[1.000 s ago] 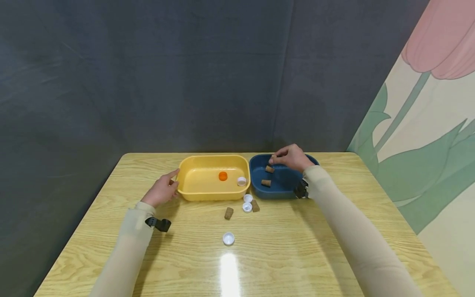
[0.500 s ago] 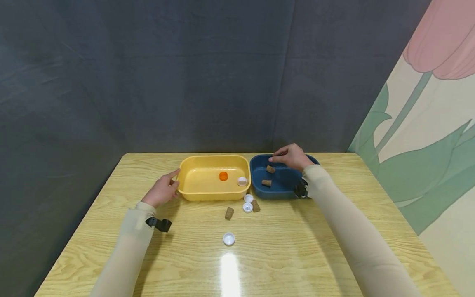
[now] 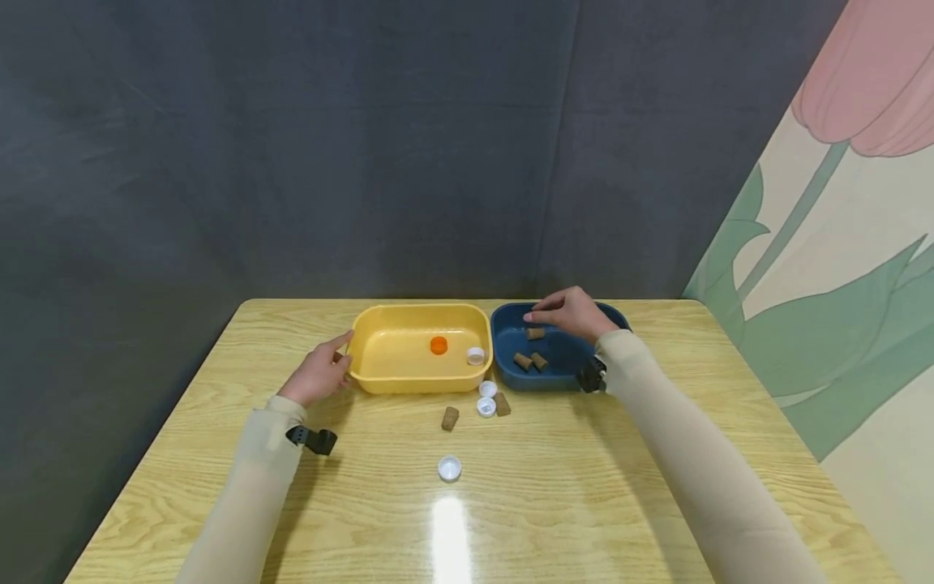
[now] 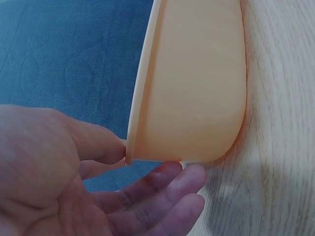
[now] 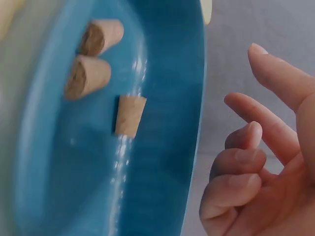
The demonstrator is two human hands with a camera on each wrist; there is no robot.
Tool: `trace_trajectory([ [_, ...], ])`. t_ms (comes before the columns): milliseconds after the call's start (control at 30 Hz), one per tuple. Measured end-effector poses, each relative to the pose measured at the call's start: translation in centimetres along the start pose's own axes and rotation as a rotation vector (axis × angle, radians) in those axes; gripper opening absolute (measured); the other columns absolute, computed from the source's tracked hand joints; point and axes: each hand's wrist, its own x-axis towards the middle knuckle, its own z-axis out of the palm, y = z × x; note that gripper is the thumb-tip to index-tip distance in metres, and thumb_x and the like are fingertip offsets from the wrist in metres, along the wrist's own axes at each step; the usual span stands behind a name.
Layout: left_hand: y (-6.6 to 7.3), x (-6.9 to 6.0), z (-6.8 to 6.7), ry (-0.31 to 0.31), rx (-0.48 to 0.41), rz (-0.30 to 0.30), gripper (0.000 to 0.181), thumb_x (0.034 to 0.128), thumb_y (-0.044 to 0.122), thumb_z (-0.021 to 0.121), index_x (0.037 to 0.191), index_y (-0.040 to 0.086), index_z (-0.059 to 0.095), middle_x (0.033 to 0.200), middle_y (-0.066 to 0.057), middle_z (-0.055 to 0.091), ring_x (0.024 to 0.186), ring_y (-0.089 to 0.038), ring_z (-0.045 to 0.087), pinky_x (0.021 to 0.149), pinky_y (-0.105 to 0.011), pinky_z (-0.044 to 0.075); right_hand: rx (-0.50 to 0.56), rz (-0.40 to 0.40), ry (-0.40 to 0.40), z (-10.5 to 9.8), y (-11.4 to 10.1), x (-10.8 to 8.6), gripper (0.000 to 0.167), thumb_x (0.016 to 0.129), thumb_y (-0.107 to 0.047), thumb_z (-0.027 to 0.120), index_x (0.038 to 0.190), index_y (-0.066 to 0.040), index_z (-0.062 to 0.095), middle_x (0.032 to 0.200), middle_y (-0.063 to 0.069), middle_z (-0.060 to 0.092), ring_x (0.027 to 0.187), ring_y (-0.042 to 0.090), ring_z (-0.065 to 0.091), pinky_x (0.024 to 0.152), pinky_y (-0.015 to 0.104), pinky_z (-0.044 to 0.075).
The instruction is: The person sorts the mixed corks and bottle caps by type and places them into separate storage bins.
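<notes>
My right hand (image 3: pixel 572 315) hovers over the back left of a blue tray (image 3: pixel 565 381), thumb and index finger apart with nothing between them. Three tapered corks lie in that tray: one cork (image 5: pixel 130 116) apart, and two others, a cork (image 5: pixel 88 77) and a cork (image 5: pixel 102 36), close together. My left hand (image 3: pixel 319 373) touches the left end of a yellow tray (image 3: pixel 419 386). In the left wrist view the thumb meets the tray's rim (image 4: pixel 133 123), and the other fingers lie loosely bent by its outer wall. An orange bottle cap (image 3: pixel 439 345) and a white cap (image 3: pixel 476 356) lie inside.
In front of the trays on the wooden table (image 3: pixel 350 519) lie two corks, a left cork (image 3: pixel 450 418) and a right cork (image 3: pixel 503 405), beside white caps (image 3: pixel 486 407). Another white cap (image 3: pixel 449 468) lies nearer. A dark curtain (image 3: pixel 452 162) hangs behind.
The cork pinched by my right hand a second ago has been let go, and three corks now lie in the blue tray, differently placed. My left hand stays at the yellow tray.
</notes>
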Motion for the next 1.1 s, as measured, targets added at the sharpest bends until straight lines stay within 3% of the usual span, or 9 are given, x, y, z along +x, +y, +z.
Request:
trace_trajectory([
  [167, -0.1, 0.0, -0.2, 0.0, -0.003, -0.003, 0.056, 0.1075, 0.009, 0.039, 0.159, 0.003, 0.019, 0.105, -0.022, 0.058, 0.085, -0.035, 0.064, 0.073, -0.045, 0.056, 0.047, -0.049, -0.041, 0.6, -1.3, -1.2, 0.05, 0.086, -0.047, 0.077, 0.121, -0.011, 0.074, 0.121, 0.01, 0.07, 0.108, 0.03, 0.065, 0.094, 0.047, 0.051],
  [300, 0.0, 0.0, -0.2, 0.0, 0.002, -0.003, 0.056, 0.1074, 0.008, 0.038, 0.159, 0.002, 0.019, 0.104, -0.022, 0.058, 0.084, -0.035, 0.064, 0.071, -0.043, 0.055, 0.076, -0.122, -0.079, 1.4, -2.3, -2.7, 0.054, 0.085, -0.048, 0.077, 0.124, -0.011, 0.073, 0.098, 0.011, 0.071, 0.084, 0.029, 0.061, 0.074, 0.037, 0.049],
  [467, 0.1, 0.1, -0.1, 0.004, -0.002, -0.013, 0.055, 0.1076, 0.008, 0.037, 0.159, 0.003, 0.019, 0.104, -0.022, 0.058, 0.081, -0.033, 0.063, 0.064, -0.036, 0.052, 0.125, -0.258, -0.177, 3.2, -3.0, -4.5, 0.052, 0.085, -0.041, 0.08, 0.126, -0.009, 0.071, 0.07, 0.006, 0.053, 0.061, 0.017, 0.041, 0.056, 0.029, 0.034],
  [700, 0.1, 0.2, 0.0, 0.008, -0.003, -0.014, 0.055, 0.1079, 0.009, 0.037, 0.16, 0.004, 0.019, 0.106, -0.022, 0.059, 0.08, -0.032, 0.062, 0.062, -0.032, 0.05, 0.156, -0.366, -0.305, 6.0, -3.9, -7.2, 0.045, 0.081, -0.029, 0.085, 0.122, -0.012, 0.074, 0.066, 0.0, 0.044, 0.058, 0.011, 0.036, 0.055, 0.025, 0.031],
  [933, 0.1, 0.1, -0.1, 0.0, -0.006, -0.007, 0.055, 0.108, 0.009, 0.037, 0.16, 0.004, 0.019, 0.104, -0.022, 0.059, 0.081, -0.034, 0.063, 0.065, -0.037, 0.053, 0.137, -0.458, -0.418, 9.9, -4.1, -9.0, 0.052, 0.077, -0.028, 0.088, 0.123, -0.008, 0.072, 0.068, -0.003, 0.042, 0.061, 0.006, 0.036, 0.058, 0.021, 0.032],
  [1100, 0.3, 0.0, -0.2, -0.012, -0.011, 0.003, 0.055, 0.108, 0.009, 0.037, 0.16, 0.003, 0.018, 0.104, -0.023, 0.058, 0.08, -0.034, 0.063, 0.064, -0.037, 0.053, 0.071, -0.482, -0.44, 12.2, -4.0, -9.6, 0.06, 0.071, -0.032, 0.091, 0.123, -0.007, 0.072, 0.071, 0.01, 0.051, 0.062, 0.005, 0.038, 0.058, 0.019, 0.034],
])
